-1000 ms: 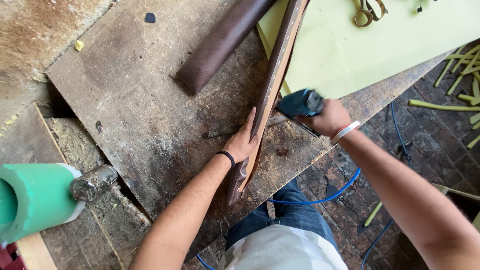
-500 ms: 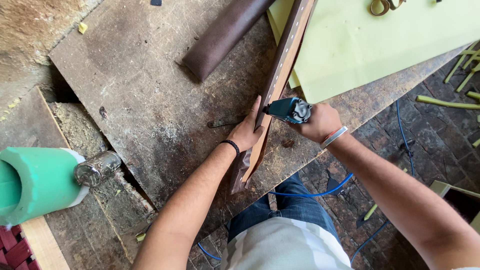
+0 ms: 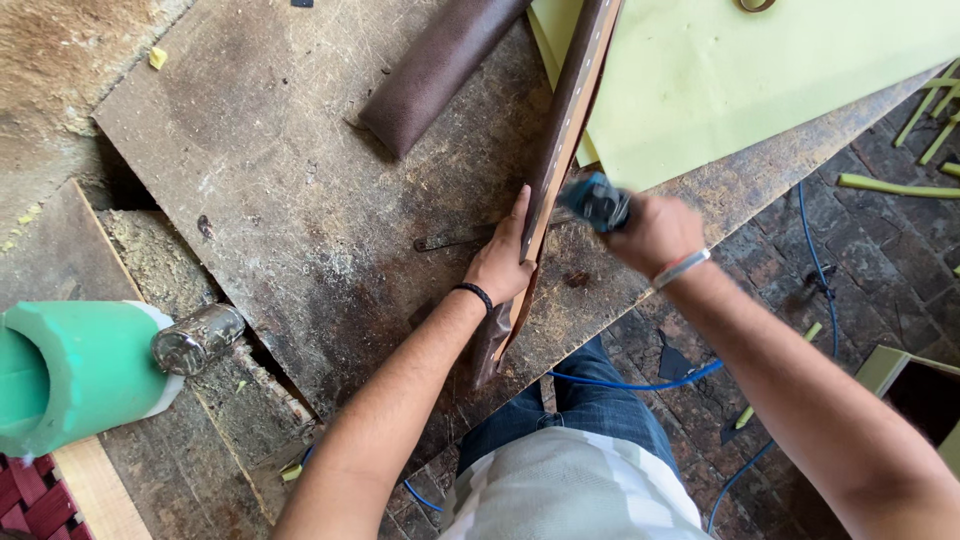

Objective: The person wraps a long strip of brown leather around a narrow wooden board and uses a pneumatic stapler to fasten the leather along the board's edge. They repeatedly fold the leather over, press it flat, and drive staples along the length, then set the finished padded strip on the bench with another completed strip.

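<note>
The right hand (image 3: 655, 232) has moved a little along the long wooden strip (image 3: 560, 150) since a second ago. Back then it was lower and farther from the strip; now the blue-green tool (image 3: 598, 200) it grips sits right against the strip's side, near the front edge of the tabletop (image 3: 280, 200). The hand and tool look blurry, so they are moving fast. The left hand (image 3: 500, 265) has stayed in the same spot, flat and pressed on the other side of the strip, fingers straight, holding it steady on its edge. It is not wrapped around anything. The strip still stands on its thin side with brown cloth (image 3: 495, 340) hanging off its near end. This looks like the tool is working its way up the strip, bit by bit, while the other hand keeps it from tipping. A blue hose (image 3: 640, 380) runs down from the tool toward the floor. A brown roll (image 3: 440, 65) lies farther back, beside a yellow-green foam sheet (image 3: 760, 70).
</note>
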A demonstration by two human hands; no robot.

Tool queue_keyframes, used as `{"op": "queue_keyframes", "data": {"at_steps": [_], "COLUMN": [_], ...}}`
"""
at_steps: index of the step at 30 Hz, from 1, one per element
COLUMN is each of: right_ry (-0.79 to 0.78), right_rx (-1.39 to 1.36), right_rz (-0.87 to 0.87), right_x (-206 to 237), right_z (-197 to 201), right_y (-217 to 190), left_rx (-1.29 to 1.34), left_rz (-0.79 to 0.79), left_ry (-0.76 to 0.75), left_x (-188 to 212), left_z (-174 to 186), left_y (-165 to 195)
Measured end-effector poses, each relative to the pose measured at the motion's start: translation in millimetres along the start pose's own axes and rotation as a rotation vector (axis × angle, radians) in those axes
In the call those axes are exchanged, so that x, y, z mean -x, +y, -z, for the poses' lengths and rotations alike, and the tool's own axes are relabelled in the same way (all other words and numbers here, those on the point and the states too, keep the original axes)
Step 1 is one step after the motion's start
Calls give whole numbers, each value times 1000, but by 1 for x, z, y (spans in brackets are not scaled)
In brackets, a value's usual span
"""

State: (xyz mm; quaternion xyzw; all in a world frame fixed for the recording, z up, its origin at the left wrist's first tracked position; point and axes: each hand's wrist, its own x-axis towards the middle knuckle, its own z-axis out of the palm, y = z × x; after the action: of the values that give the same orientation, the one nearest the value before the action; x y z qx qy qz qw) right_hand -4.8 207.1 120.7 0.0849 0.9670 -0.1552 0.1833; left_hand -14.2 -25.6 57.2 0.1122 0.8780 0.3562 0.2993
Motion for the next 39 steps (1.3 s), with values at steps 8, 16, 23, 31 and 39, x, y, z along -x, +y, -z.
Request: {"op": "queue_keyframes", "data": {"at_steps": [8,16,23,31,39], "right_ry": [265,-555,282,570,562], "right_rx": [-33,-1460,-1536,-1426,-1442], "right_rz": [40,-340,-245,-112,-101], "right_x": [-69,50,89,72,70], "right_z": [-26,-154,-210,-241,-244], "right_y": [31,-24,-83,-85,-85], "left_rx": [149,219,350,717,211], "left_rz": [-254,-325,-427,-347,-498], "left_ry": [212,233,200,65,198], "left_x": [6,0,1,91,87], "left_z": [-19,-30,-44,-68,-67], "left_y": [-7,-13,-33,-76,-59]}}
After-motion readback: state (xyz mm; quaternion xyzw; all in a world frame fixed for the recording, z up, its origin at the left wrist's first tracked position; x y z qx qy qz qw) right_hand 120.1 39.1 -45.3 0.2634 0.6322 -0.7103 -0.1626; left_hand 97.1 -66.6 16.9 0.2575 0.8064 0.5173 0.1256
